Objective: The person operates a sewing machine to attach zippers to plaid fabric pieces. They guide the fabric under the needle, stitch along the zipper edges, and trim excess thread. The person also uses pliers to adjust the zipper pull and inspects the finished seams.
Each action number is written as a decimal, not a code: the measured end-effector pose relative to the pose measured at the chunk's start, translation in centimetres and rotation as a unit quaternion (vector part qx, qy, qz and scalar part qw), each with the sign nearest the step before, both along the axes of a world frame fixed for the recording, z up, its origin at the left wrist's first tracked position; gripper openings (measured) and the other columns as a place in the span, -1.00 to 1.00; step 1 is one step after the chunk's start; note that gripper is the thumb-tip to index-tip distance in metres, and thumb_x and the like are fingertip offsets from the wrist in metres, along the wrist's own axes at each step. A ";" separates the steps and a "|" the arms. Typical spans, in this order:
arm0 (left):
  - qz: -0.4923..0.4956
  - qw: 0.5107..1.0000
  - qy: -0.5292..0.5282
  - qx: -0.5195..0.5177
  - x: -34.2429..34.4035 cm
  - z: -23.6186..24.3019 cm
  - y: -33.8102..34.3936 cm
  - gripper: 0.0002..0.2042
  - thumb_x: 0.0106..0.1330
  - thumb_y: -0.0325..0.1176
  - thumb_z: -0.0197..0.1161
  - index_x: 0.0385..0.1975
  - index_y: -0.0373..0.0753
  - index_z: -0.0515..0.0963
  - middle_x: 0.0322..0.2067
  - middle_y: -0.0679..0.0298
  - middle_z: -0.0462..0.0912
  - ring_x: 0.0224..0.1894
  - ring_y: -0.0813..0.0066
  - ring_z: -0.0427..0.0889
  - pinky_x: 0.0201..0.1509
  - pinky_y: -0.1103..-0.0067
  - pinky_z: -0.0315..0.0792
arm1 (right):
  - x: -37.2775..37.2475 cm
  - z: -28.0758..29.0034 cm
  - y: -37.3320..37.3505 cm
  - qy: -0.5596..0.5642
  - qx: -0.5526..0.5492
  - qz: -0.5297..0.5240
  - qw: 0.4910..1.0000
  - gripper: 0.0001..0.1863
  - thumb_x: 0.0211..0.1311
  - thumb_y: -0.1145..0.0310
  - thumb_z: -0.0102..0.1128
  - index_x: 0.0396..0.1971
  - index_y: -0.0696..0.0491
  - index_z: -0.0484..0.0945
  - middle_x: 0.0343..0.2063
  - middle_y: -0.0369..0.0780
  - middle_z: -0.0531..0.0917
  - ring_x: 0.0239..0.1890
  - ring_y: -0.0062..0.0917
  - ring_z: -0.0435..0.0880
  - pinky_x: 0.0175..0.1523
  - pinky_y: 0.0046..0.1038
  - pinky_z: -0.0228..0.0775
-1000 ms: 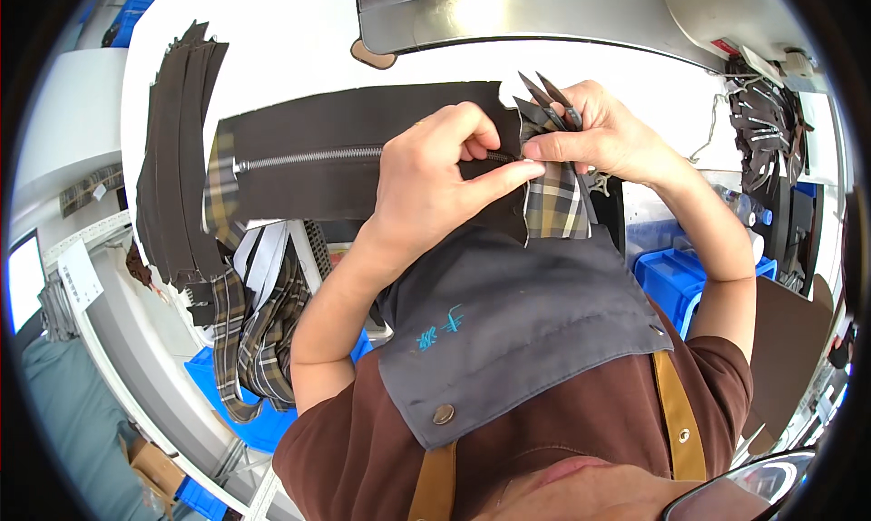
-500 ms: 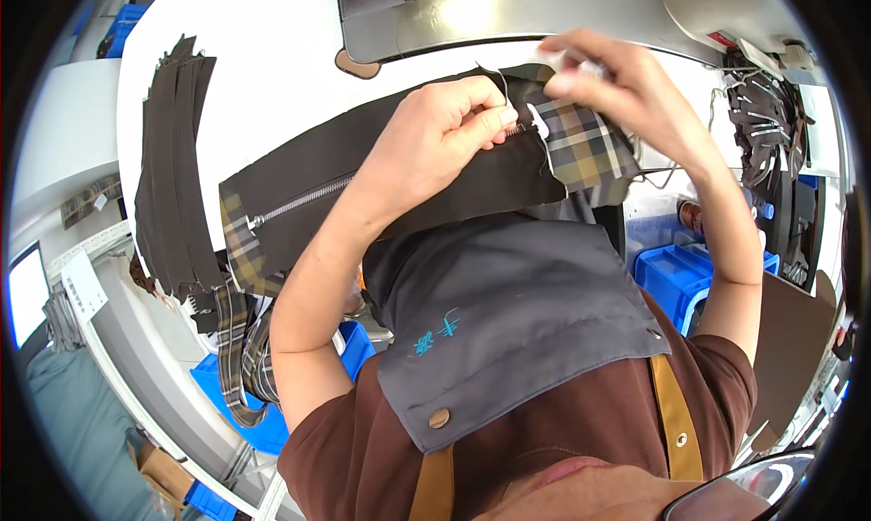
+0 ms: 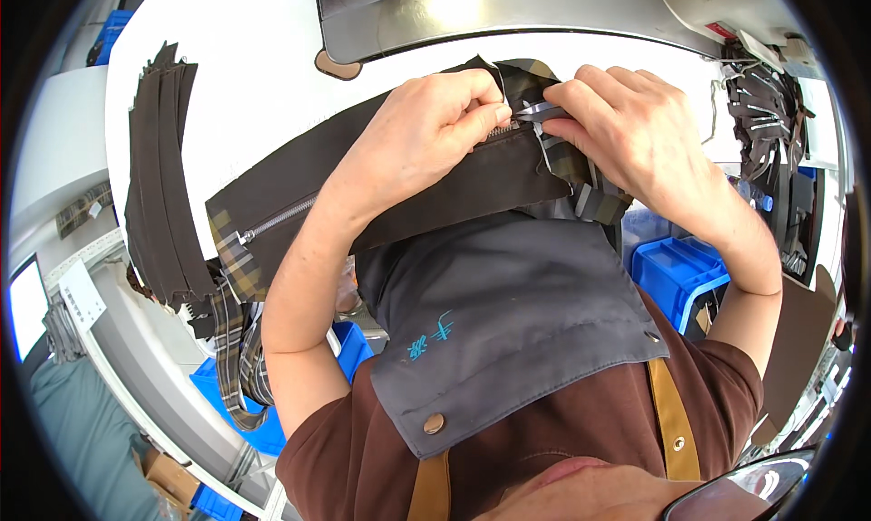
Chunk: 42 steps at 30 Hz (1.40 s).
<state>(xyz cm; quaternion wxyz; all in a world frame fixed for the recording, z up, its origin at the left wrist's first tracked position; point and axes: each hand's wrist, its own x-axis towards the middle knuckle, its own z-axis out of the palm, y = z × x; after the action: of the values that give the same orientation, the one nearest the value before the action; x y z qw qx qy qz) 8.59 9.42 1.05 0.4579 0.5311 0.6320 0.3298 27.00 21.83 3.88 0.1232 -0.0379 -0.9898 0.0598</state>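
A long dark brown fabric piece with a metal zipper and plaid ends lies across the table in front of me. My left hand is closed in a pinch on the fabric beside the zipper's right end. From the right, my right hand closes around small metal thread snips. Their blades point left and meet the zipper's end, close to my left fingertips. The plaid part at the right lies partly under my right hand, with loose white threads along its edge. My fingers hide the exact spot where the blades touch.
A stack of dark zipper strips lies at the left of the white table. A metal sewing machine bed borders the far side. Blue bins stand low at the right, near a hanging bundle of dark zipper pieces.
My right hand has come down and left with the snips, from above the plaid to the zipper's end. The left hand keeps its pinch, and the fabric shifts slightly left in view.
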 end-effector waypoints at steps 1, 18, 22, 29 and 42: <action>0.000 1.000 0.001 -0.003 0.0 0.0 0.0 -0.81 0.36 -0.35 0.07 -0.39 -0.36 0.51 -0.52 0.36 0.52 -0.47 0.67 0.42 -0.36 0.68 0.36 | -0.1 -0.2 0.1 0.000 0.000 0.001 1.000 -0.72 -0.03 0.30 0.30 -0.46 0.07 0.37 -0.57 -0.26 0.46 -0.49 -0.39 0.55 -0.38 -0.37 0.40; 0.052 0.997 0.040 0.025 1.0 -0.2 -0.1 -0.84 0.27 -0.38 0.20 -0.47 -0.34 0.53 -0.68 0.49 0.41 -0.63 0.83 0.23 -0.59 0.72 0.11 | -1.2 0.9 0.1 -0.061 0.135 0.058 0.987 -0.86 -0.09 0.34 0.16 -0.51 -0.01 0.41 -0.58 -0.30 0.48 -0.53 -0.53 0.59 -0.40 -0.45 0.43; 0.071 0.996 0.017 0.045 1.2 -0.4 -0.4 -0.86 0.26 -0.40 0.20 -0.47 -0.34 0.53 -0.68 0.52 0.41 -0.63 0.86 0.21 -0.59 0.73 0.09 | -0.9 -0.2 0.8 -0.048 0.077 0.064 0.994 -0.82 -0.03 0.28 0.20 -0.44 0.01 0.46 -0.58 -0.26 0.52 -0.54 -0.47 0.61 -0.41 -0.44 0.42; 0.072 0.996 -0.040 0.043 0.8 -0.5 -0.8 -0.90 0.25 -0.45 0.20 -0.47 -0.34 0.56 -0.62 0.52 0.48 -0.59 0.89 0.29 -0.53 0.79 0.17 | -1.2 -2.3 1.2 -0.069 -0.417 -0.101 0.901 -0.66 0.11 0.17 0.30 -0.37 0.18 0.57 -0.62 -0.16 0.57 -0.59 -0.48 0.53 -0.41 -0.43 0.35; 0.113 0.992 -0.046 0.028 0.6 -0.9 -1.5 -0.88 0.26 -0.44 0.20 -0.42 -0.37 0.58 -0.59 0.42 0.54 -0.54 0.79 0.44 -0.46 0.78 0.31 | -0.4 0.5 0.7 0.009 -0.107 -0.051 0.993 -0.67 0.05 0.17 0.31 -0.35 0.07 0.42 -0.65 -0.21 0.52 -0.56 -0.29 0.58 -0.43 -0.34 0.35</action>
<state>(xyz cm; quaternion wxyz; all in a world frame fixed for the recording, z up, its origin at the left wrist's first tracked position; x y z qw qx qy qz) 9.20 7.97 0.19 0.4313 0.4526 0.6569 0.4213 26.61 22.49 4.39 0.1307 -0.1005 -0.9733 0.1598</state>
